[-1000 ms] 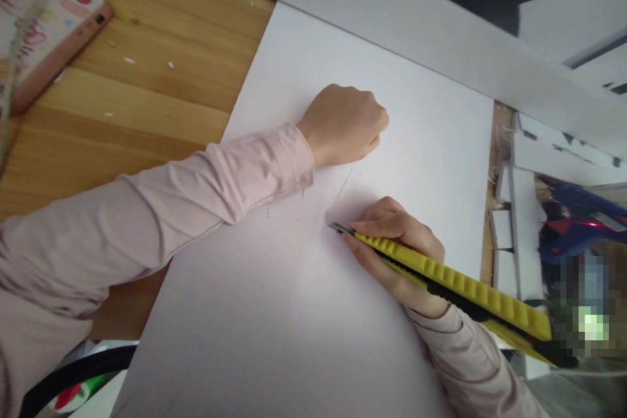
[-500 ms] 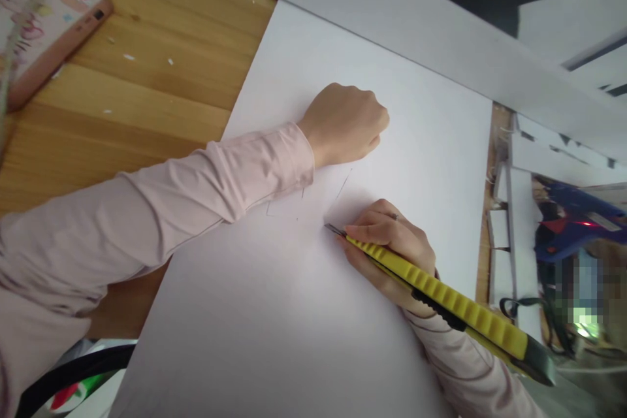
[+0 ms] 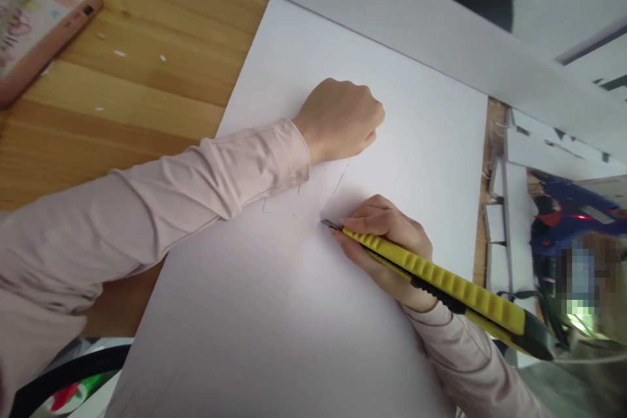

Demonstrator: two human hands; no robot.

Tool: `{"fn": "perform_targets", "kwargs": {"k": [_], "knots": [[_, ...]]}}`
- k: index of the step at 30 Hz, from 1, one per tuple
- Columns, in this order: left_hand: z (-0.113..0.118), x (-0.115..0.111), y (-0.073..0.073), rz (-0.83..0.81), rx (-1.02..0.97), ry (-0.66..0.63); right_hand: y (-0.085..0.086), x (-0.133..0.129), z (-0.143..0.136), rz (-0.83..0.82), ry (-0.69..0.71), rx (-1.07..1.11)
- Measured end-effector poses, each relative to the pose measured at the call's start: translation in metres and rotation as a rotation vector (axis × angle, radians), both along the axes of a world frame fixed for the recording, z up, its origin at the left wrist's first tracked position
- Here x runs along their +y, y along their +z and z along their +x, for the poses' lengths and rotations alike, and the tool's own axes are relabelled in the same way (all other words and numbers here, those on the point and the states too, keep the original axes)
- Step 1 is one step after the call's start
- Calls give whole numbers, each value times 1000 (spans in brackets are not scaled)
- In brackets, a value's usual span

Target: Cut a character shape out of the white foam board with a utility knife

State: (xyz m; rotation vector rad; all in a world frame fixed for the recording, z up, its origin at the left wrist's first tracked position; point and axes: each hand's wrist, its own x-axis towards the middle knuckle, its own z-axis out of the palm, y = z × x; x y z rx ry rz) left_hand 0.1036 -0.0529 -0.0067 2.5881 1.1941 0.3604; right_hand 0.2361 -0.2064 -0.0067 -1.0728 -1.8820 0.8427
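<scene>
My left hand [image 3: 340,119] rests on a large white sheet [image 3: 235,313] as a closed fist, knuckles up. Its fingers are curled underneath, and nothing shows sticking out of them. Lower and to the right, my right hand [image 3: 386,245] is closed round a yellow and black utility knife [image 3: 441,277]. The blade tip points up-left, at the sheet's surface; whether it cuts in, I cannot tell. Short thin lines are marked on the sheet between the blade and my left sleeve, which partly covers them.
A phone in a pink patterned case [image 3: 49,19] lies on the wooden table [image 3: 161,91] at upper left, near small white scraps. A white panel [image 3: 372,19] borders the sheet's far edge. On the right are white strips [image 3: 516,222] and a blue glue gun [image 3: 568,209].
The whole view has shifted slightly, so everything sits a little further left and up. Both hands and the knife keep the same place on the sheet.
</scene>
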Motion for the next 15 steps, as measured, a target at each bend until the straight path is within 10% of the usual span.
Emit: {"fn": "perform_targets", "kwargs": {"k": [15], "knots": [[0,1,-3,-27,-9,27,11,10,-4,-39,113,6]]}}
